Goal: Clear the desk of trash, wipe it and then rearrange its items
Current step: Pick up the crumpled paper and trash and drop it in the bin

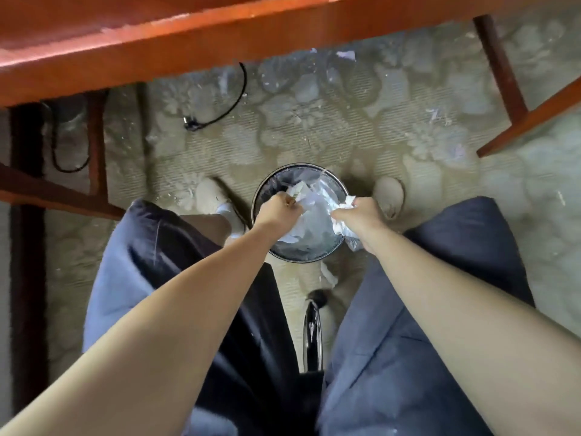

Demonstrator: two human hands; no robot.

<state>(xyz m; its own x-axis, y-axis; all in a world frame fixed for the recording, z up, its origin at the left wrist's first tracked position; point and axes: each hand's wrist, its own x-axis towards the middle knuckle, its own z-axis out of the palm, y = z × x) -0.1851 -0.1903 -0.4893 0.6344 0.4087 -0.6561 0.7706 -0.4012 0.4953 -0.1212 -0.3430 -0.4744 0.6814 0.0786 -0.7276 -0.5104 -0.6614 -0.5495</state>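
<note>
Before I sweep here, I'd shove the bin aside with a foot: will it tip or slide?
Probably slides poorly: the bin stands on textured carpet. It looks light, holding mostly crumpled paper, so a high push could tip it. Being round, it would likely roll if toppled.

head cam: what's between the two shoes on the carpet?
The round trash bin, with crumpled paper inside, stands between the left shoe and right shoe. The head view shows it.
</note>
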